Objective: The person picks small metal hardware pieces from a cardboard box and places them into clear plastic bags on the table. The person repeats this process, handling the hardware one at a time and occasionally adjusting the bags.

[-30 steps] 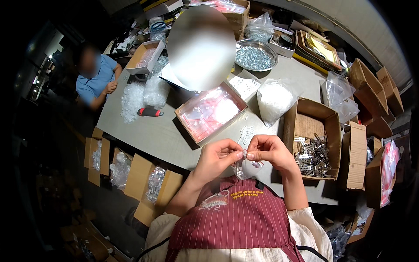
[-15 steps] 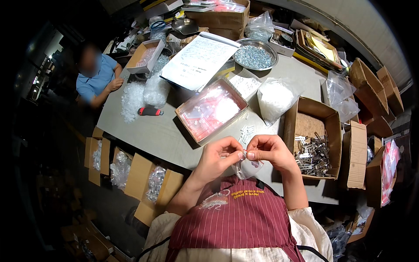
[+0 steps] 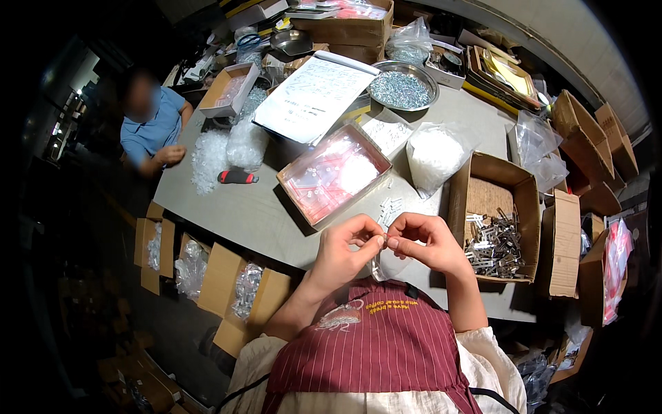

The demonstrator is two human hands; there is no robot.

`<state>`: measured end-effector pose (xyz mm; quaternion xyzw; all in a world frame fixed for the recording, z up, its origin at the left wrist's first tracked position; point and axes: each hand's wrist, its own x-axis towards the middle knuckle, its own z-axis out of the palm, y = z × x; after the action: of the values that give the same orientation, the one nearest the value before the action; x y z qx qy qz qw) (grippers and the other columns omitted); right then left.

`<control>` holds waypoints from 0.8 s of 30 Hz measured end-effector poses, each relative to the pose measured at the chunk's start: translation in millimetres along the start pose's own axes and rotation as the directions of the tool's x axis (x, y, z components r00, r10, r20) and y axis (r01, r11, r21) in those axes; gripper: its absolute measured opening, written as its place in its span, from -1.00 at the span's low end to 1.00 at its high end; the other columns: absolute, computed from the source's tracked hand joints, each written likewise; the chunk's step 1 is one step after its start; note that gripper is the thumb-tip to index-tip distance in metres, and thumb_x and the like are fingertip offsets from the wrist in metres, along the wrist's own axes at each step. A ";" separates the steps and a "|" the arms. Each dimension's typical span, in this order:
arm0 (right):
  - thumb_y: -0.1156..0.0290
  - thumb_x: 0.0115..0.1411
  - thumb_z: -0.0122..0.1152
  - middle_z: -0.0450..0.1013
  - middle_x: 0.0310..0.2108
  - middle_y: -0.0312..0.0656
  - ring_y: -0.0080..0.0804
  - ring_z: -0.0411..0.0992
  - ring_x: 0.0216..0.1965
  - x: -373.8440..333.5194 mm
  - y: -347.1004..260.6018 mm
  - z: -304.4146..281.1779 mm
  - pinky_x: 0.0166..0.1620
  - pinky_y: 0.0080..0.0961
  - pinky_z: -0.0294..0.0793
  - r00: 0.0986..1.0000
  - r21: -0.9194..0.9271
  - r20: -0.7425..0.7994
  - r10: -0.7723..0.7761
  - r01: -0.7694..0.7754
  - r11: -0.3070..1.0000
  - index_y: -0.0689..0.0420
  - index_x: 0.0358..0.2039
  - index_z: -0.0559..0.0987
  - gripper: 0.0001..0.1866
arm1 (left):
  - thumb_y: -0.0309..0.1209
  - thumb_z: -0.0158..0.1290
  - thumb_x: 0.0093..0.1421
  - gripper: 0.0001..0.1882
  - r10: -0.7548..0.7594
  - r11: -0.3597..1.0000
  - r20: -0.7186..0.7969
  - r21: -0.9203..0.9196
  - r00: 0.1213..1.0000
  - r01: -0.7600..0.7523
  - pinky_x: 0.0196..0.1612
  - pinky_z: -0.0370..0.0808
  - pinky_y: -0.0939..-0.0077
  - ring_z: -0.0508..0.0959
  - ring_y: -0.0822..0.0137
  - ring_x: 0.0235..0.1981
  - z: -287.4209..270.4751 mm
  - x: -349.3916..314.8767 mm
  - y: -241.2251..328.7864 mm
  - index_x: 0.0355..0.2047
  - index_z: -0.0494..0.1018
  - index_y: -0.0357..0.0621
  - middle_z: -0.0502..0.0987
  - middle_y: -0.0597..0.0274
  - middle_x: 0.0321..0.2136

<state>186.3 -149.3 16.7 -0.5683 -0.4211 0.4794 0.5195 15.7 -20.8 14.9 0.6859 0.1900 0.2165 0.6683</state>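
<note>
Close to the table's near edge, my left hand [image 3: 348, 247] and my right hand [image 3: 429, 243] meet, thumbs and forefingers pinched together. Between them hangs a small clear plastic bag [image 3: 386, 267], its top edge in both pinches. What the bag holds is too small to make out. Just beyond my fingers lie several small white plastic pieces [image 3: 390, 209]. Past my left hand sits an open box [image 3: 301, 209] of red-and-clear plastic bags with small clear bits on top. Right of my right hand, a cardboard carton [image 3: 500, 175] holds a heap of metal clips [image 3: 495, 247].
A full bag of white pieces [image 3: 438, 157], a metal bowl of small screws [image 3: 403, 90] and a written pad [image 3: 314, 96] stand farther back. A red-and-black cutter [image 3: 238, 177] lies left. Open boxes [image 3: 245, 293] line the left edge. A co-worker in blue [image 3: 148, 134] is at the far left.
My fingertips have shifted slightly at the bag's top, and the bag hangs a little differently. The co-worker's hand has moved down and toward the left.
</note>
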 end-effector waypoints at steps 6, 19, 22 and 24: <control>0.43 0.22 0.27 0.53 -0.40 -0.34 -0.67 0.45 -0.36 0.1 -1.0 1.4 -0.29 -0.60 0.48 0.999 -0.012 -0.026 0.020 -0.020 1.000 0.24 -0.28 0.61 -0.86 | -0.56 0.15 0.23 -0.94 -0.043 0.999 0.012 0.020 0.999 0.043 -0.23 0.46 0.62 0.56 0.56 -0.32 -0.5 -0.7 -0.7 -0.30 0.53 -0.29 0.59 0.33 -0.38; 0.57 0.11 0.27 0.49 -0.48 -0.33 -0.69 0.40 -0.43 0.4 -0.6 15.5 -0.34 -0.66 0.42 0.972 -0.227 -0.177 -0.155 0.113 0.967 0.31 -0.40 0.54 -0.91 | -0.55 0.15 0.22 -0.94 -0.008 1.000 -0.009 -0.002 1.000 0.008 -0.23 0.46 0.63 0.55 0.57 -0.34 3.6 0.6 1.2 -0.32 0.52 -0.30 0.58 0.33 -0.40; 0.56 0.11 0.30 0.49 -0.49 -0.28 -0.65 0.41 -0.44 1.2 -5.6 19.5 -0.33 -0.63 0.43 0.937 -0.308 -0.202 -0.283 0.214 0.927 0.30 -0.39 0.54 -0.89 | -0.55 0.15 0.22 -0.94 0.012 1.000 -0.047 0.009 0.999 -0.012 -0.23 0.46 0.63 0.54 0.58 -0.34 2.5 2.1 3.2 -0.32 0.51 -0.29 0.58 0.33 -0.40; 0.55 0.11 0.32 0.49 -0.50 -0.26 -0.61 0.41 -0.45 1.9 -10.6 21.3 -0.33 -0.61 0.44 0.912 -0.377 -0.187 -0.365 0.276 0.884 0.29 -0.38 0.55 -0.88 | -0.55 0.15 0.22 -0.94 0.017 0.999 -0.070 0.034 0.997 -0.015 -0.23 0.46 0.63 0.54 0.58 -0.35 -0.6 4.0 3.3 -0.31 0.51 -0.28 0.58 0.34 -0.40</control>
<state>166.0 -142.3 27.1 -0.6280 -0.5170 0.2290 0.5346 18.6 -18.2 18.4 0.6903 0.2113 0.2428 0.6480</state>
